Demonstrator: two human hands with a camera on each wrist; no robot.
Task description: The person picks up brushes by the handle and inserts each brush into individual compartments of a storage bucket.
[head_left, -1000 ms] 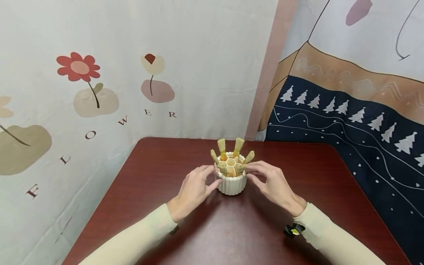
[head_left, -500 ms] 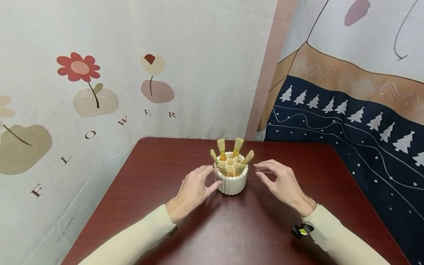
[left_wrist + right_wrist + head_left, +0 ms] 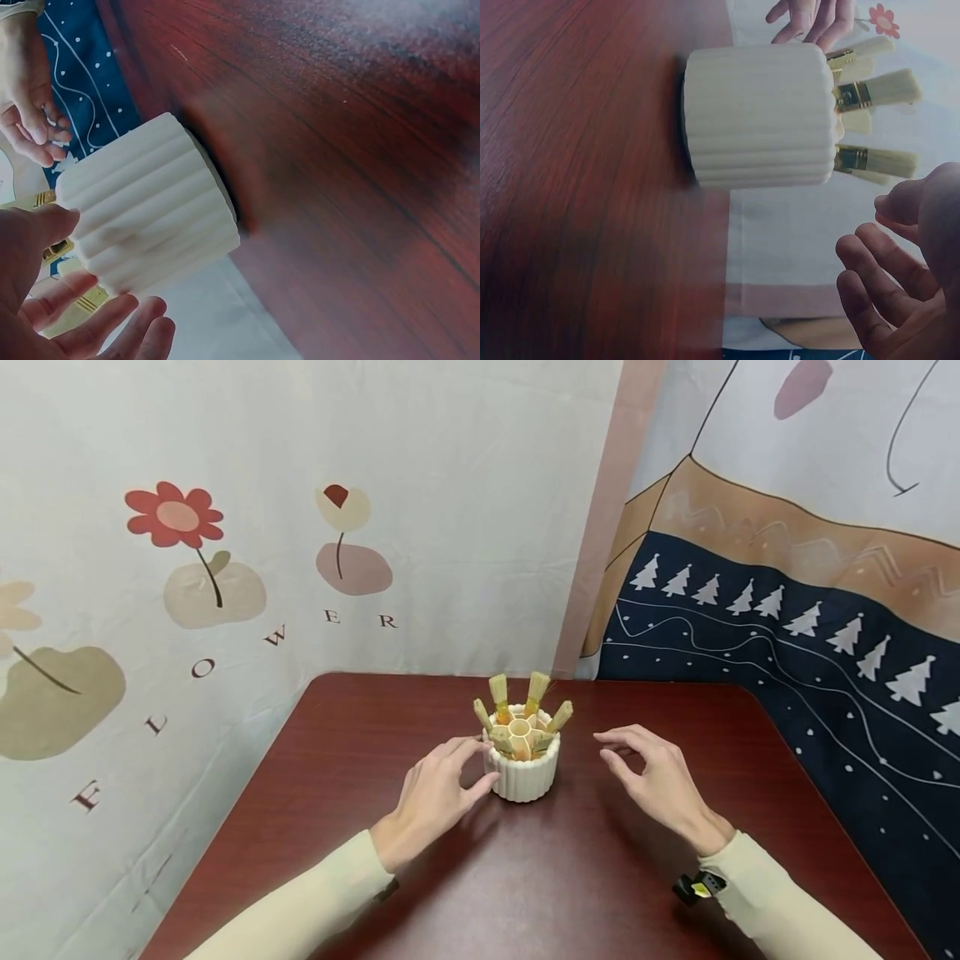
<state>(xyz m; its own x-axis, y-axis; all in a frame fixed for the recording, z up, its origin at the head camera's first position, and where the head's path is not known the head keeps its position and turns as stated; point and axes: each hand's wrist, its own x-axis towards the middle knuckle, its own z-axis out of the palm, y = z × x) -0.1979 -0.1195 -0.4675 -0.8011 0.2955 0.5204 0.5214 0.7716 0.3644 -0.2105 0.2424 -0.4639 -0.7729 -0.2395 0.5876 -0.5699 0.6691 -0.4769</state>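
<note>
A white fluted pot (image 3: pixel 522 783) stands upright on the dark red table, with a divided insert (image 3: pixel 520 727) around a central ring. Several flat paintbrushes (image 3: pixel 890 88) lean outward in its compartments, pale bristles up, brass-coloured ferrules showing in the right wrist view. At the pot's left side is my left hand (image 3: pixel 435 793), thumb and fingertips right at the rim, fingers loosely bent. The left wrist view has the thumb (image 3: pixel 56 225) overlapping the pot's top edge. My right hand (image 3: pixel 663 781) hovers apart on the right, fingers relaxed and holding nothing.
The reddish-brown table (image 3: pixel 315 760) has a far edge close behind the pot. Behind it hangs a pale cloth (image 3: pixel 465 527) with printed flowers and letters. A dark blue cloth (image 3: pixel 750 635) with white trees borders the right side.
My right hand has drawn away from the pot's rim toward the right. The left hand has stayed beside the pot, and the pot and brushes have kept their place.
</note>
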